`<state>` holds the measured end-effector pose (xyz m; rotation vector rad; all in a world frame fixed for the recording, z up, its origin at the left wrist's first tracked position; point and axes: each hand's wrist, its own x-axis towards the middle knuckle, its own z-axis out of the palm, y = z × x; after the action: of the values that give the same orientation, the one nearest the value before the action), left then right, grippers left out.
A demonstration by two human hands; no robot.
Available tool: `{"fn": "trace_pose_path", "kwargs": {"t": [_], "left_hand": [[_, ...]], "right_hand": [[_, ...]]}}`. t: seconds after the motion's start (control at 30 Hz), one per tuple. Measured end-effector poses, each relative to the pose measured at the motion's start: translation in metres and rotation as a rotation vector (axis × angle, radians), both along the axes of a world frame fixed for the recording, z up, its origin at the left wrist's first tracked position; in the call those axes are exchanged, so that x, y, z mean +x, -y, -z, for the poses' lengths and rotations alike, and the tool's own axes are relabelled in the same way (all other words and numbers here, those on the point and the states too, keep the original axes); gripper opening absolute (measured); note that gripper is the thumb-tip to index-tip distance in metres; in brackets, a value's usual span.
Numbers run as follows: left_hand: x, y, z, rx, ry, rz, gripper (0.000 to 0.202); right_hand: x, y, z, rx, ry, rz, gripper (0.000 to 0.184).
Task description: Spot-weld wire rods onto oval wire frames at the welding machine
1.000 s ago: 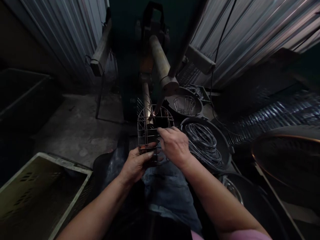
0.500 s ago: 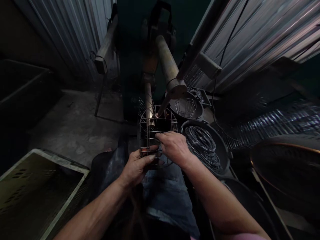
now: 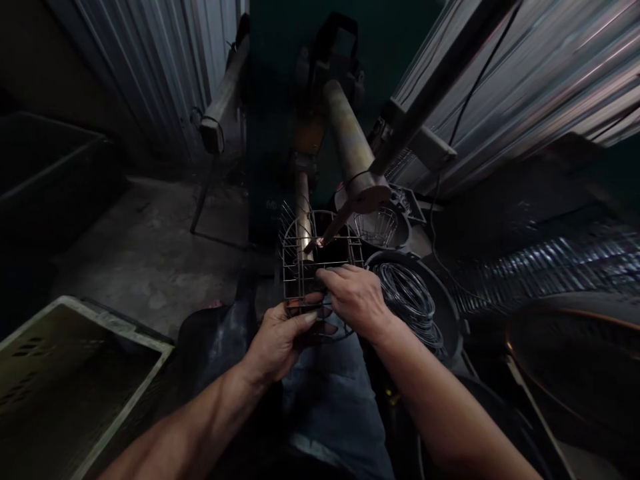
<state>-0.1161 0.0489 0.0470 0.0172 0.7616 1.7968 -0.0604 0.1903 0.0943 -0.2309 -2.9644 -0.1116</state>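
Both hands hold a round wire basket (image 3: 302,283) in front of a spot welder. My left hand (image 3: 277,333) is closed round its near lower side, thumb on top. With bent fingers, my right hand (image 3: 357,297) grips the basket's near right side; its fingertips are partly hidden, so I cannot tell if a loose wire is in them too. The welder's lower arm (image 3: 303,207) reaches into the basket from behind. A slanted electrode rod (image 3: 339,221) comes down from the thick upper arm (image 3: 350,133), and a small bright spot shows at its tip.
Right of the basket, a black tub holds a coil of wire (image 3: 407,290). Behind it, another pan carries a wire frame (image 3: 377,227). A yellowish plastic crate (image 3: 150,383) stands at the lower left. A large round pan (image 3: 575,347) is at the right.
The view has shifted a little, so the welder and basket appear slightly farther right and lower. Both hands keep their grip on the basket.
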Motion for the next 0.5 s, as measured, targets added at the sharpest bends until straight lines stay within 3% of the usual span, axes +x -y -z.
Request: {"fn": "trace_pose_path", "kwargs": {"t": [0.5], "left_hand": [[-0.010,-0.012,-0.011,0.045,0.010,-0.013,0.035]], "right_hand": [[-0.016,-0.012,-0.015,0.045,0.033,-0.003,0.021]]}}
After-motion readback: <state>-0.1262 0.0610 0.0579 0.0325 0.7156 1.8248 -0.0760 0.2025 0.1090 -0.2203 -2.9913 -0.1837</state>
